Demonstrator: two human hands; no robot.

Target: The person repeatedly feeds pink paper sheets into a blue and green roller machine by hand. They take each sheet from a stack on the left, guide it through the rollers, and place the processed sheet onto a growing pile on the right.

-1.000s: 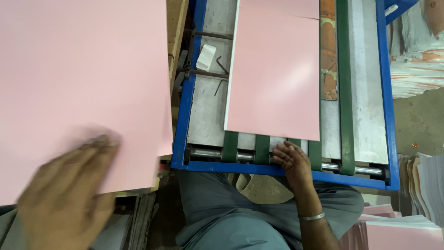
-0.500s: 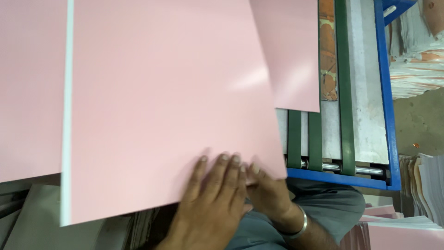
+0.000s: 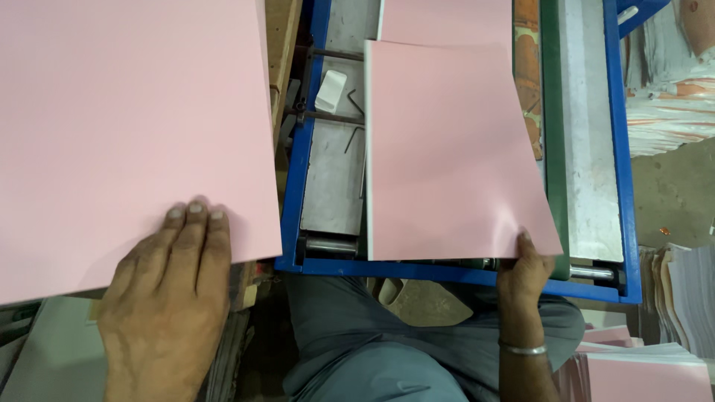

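My left hand [image 3: 167, 298] lies flat with its fingertips on the near edge of a stack of large pink sheets [image 3: 126, 134] at the left. My right hand [image 3: 525, 272] grips the near right corner of a single pink sheet [image 3: 454, 156] that lies on the bed of a blue-framed machine [image 3: 625, 223]. Beyond it, another pink sheet [image 3: 447, 18] rests farther up the bed.
A green belt [image 3: 553, 134] runs along the machine bed, with rollers [image 3: 328, 244] at its near end. A small white block [image 3: 330, 89] and hex keys [image 3: 353, 138] lie on the grey plate. Paper stacks [image 3: 663, 97] stand at the right and more sheets [image 3: 644, 376] at the lower right. My grey trousers [image 3: 372, 350] are below.
The pink sheet that both hands carried across has come down on the machine bed. My left hand has gone back to the left stack; my right hand now holds the sheet's corner.
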